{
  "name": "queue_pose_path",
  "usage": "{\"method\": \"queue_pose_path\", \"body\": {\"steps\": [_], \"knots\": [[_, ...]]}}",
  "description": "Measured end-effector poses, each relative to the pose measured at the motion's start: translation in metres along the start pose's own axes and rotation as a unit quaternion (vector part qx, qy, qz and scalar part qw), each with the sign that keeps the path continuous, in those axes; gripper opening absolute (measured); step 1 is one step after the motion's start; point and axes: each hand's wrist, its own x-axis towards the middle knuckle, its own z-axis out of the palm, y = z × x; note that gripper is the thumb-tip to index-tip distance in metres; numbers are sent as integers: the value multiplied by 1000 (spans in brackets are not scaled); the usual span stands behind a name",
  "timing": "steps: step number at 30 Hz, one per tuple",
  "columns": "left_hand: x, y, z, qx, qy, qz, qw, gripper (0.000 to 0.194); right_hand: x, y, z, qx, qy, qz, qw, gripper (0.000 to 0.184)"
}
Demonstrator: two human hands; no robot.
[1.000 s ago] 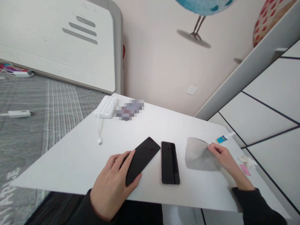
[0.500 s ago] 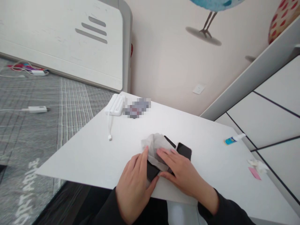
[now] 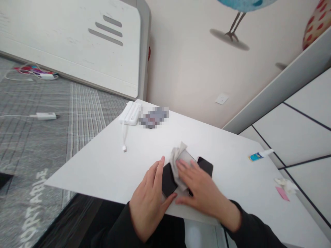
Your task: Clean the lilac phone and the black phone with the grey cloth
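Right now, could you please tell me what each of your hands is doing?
Left hand gripping black phone. Right hand pressing grey cloth onto second black phone. White power bank sits beyond, apart from hands.

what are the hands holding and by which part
The left hand grips a black phone by its long edge; the right hand presses a grey cloth down with its fingers, beside a second phone.

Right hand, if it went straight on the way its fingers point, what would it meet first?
The crumpled grey cloth: the right hand's fingers already press on it. Beside or beneath it lies a black smartphone, though depth is unclear here.
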Motion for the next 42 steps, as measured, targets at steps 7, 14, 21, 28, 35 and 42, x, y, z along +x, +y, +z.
{"method": "queue_pose_path", "body": {"steps": [7,14,21,28,35,42], "knots": [[1,2,-2,-6,-8,-24,1000,107,12,11,-5,-11,4,33,999,86],[1,1,-2,-11,-3,-16,1000,104,11,7,1,31,-29,-51,998,100],[1,0,0,-14,4,-15,1000,97,4,-6,6,45,-44,-68,996,112],[3,2,-3,-29,-18,-39,999,125,-11,23,-7,-17,-3,70,997,88],[3,1,-2,-26,-4,-26,999,133,-1,1,-3,30,-71,-45,996,102],[5,2,-4,-3,3,-9,1000,141,-10,10,-2,5,-52,-23,998,113]]}}
